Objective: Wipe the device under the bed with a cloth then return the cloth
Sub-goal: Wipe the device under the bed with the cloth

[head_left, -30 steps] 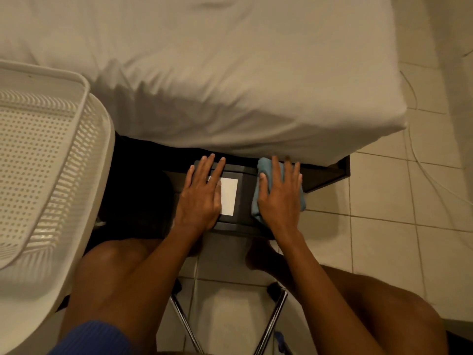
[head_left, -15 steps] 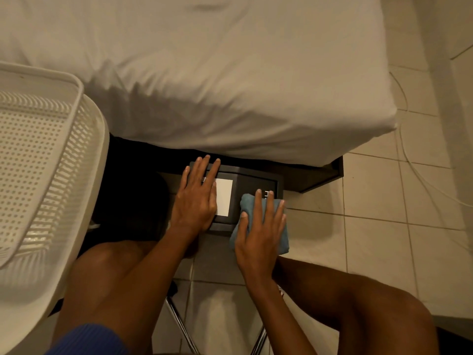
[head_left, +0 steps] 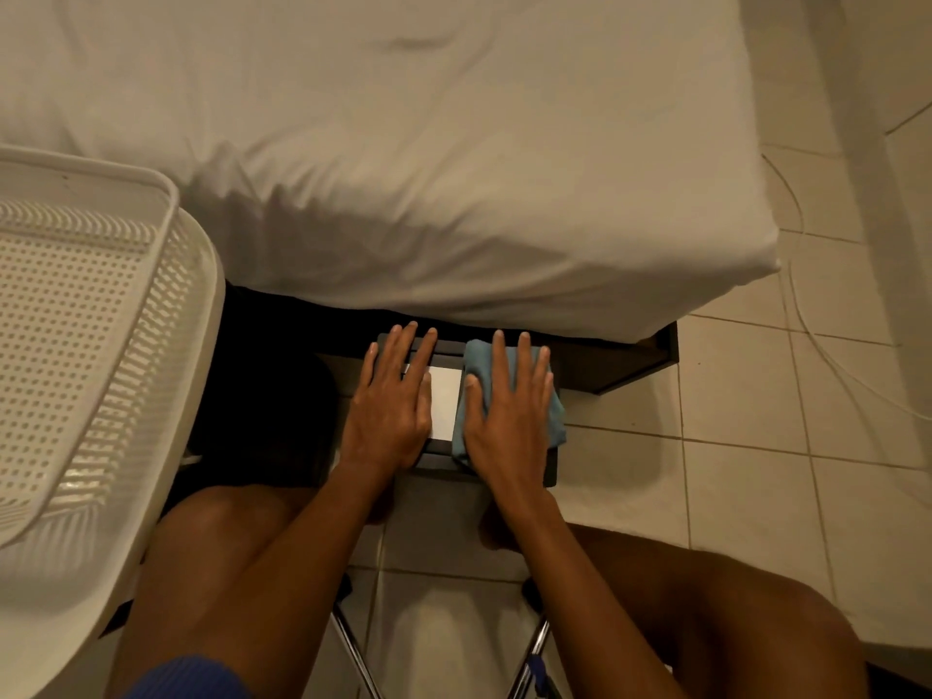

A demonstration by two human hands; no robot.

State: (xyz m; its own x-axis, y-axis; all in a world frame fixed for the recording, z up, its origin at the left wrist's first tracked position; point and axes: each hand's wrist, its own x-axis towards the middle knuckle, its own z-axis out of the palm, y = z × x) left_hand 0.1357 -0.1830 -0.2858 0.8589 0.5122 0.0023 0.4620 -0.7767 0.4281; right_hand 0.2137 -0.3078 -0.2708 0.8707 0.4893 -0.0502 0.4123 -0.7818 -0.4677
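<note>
- At far left sits a white perforated plastic basket [head_left: 75, 345], well apart from the work; we cannot tell whether the cloth belongs there.
- Our left hand [head_left: 391, 401] lies flat with fingers spread on the left part of the device [head_left: 444, 449], grasping nothing, and seems to steady it.
- The device is a dark, boxy unit on the tiled floor [head_left: 756, 471], its far edge tucked under the overhang of the bed [head_left: 454, 169]. A pale rectangular panel [head_left: 446, 403] shows on its top between our hands.
- We judge the device rigid and fairly heavy, so it should stay put under a pressing wipe; if it must move, its side edges look best to take.
- Our right hand [head_left: 509, 416] is open, palm down, pressing the cloth [head_left: 552, 418] onto the device's right half without gripping it.
- The cloth is soft, light and blue, bunched under the palm, with folds showing past the fingers. It will bunch and slide, so we would pinch a gathered fold to lift it.
</note>
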